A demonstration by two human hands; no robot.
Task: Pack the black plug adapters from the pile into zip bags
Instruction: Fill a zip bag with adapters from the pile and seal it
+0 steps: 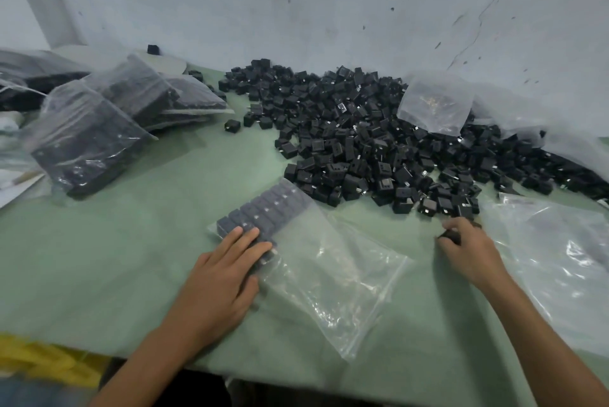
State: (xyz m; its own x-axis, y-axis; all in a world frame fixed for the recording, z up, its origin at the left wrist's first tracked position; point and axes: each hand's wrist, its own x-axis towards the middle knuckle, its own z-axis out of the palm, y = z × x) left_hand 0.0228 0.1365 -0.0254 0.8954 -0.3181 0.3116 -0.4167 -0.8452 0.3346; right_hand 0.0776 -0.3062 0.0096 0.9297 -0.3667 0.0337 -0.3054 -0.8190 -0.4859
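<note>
Filling the current zip bag (pixel 329 274) is the step you are in. Your left hand (pixel 217 281) lies flat with straight fingers on the near end of the packed rows (pixel 263 209) inside it, pressing them down and gripping nothing. Your right hand (pixel 468 248) is off to the right of the bag, at the near edge of the pile (pixel 379 129). Its fingers are curled round what looks like one dark adapter (pixel 449 235); blur stops me from saying whether it holds more than one.

The bag's zip end seems to point toward you, between your two hands, with its unfilled clear part spread on the table (pixel 131 258). By my reading only the far portion is filled, so plenty of packing remains. The next move likely calls for bringing the right hand across to the mouth and sliding the adapter in against the last row, while the left steadies the rows so they do not tip.

Beyond your left hand sit filled bags (pixel 85 139). Just right of your right hand lies more clear plastic (pixel 560 258).
</note>
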